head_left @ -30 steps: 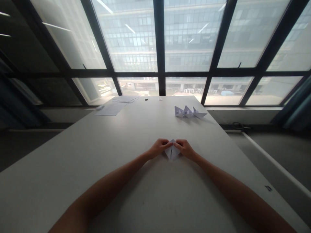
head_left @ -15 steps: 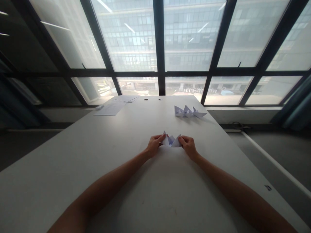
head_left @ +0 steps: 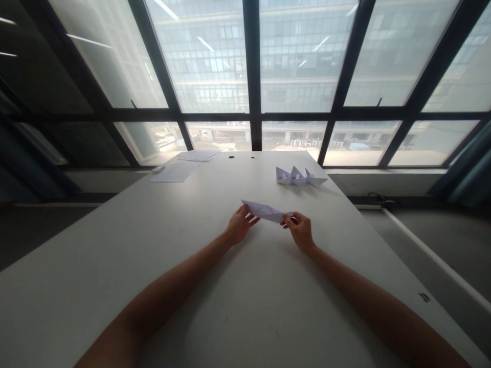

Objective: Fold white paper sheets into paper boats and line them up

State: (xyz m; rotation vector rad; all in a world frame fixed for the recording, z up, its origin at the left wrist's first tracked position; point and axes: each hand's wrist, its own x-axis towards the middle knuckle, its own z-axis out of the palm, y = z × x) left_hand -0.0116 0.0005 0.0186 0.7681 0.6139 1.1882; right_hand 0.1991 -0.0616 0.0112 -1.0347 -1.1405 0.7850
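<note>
Fingers point(head_left: 254, 221) of left hand point(head_left: 238, 225) and right hand point(head_left: 301, 231) pinched a pointed white paper boat point(head_left: 265, 210) at opposite ends, apparently for even tension.

We record one white desk point(head_left: 268, 276). On it we note three folded paper shapes point(head_left: 296, 179) in a row at the far right, flat paper sheets point(head_left: 173, 173), some overlapping, at the far left, and a small dark patch point(head_left: 424, 297) near the right edge

We see hazy daylight from windows point(head_left: 215, 66) beyond the table point(head_left: 230, 317), whose near end lies in soft shadow.
</note>
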